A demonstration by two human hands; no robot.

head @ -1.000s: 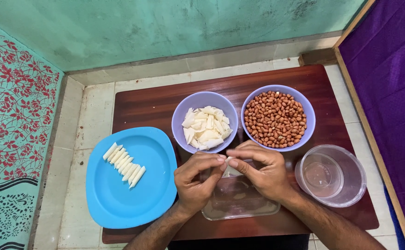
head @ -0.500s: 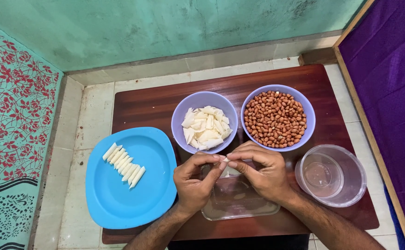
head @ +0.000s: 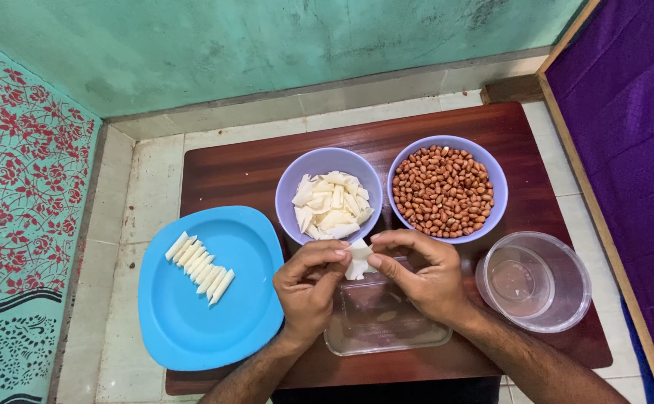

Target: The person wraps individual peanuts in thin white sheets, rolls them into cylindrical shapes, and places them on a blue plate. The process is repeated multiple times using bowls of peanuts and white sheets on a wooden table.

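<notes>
My left hand [head: 308,284] and my right hand [head: 424,277] meet over a clear rectangular container [head: 387,322] and pinch one small white wrapper piece [head: 358,262] between their fingertips. Just beyond them stands a lilac bowl [head: 329,166] of white wrapper pieces [head: 330,203]. To its right a second lilac bowl [head: 491,168] holds peanuts [head: 443,191]. A blue plate [head: 207,314] at the left carries a row of several white rolled pieces [head: 200,265].
Everything rests on a low dark wooden table [head: 252,168] on a pale tiled floor. A round clear container [head: 536,280] stands at the right. Purple fabric [head: 633,135] borders the right side, a patterned teal cloth [head: 20,209] the left, a green wall the back.
My fingers have shifted slightly on the white piece, which now shows more between the two hands. Nothing else has moved.
</notes>
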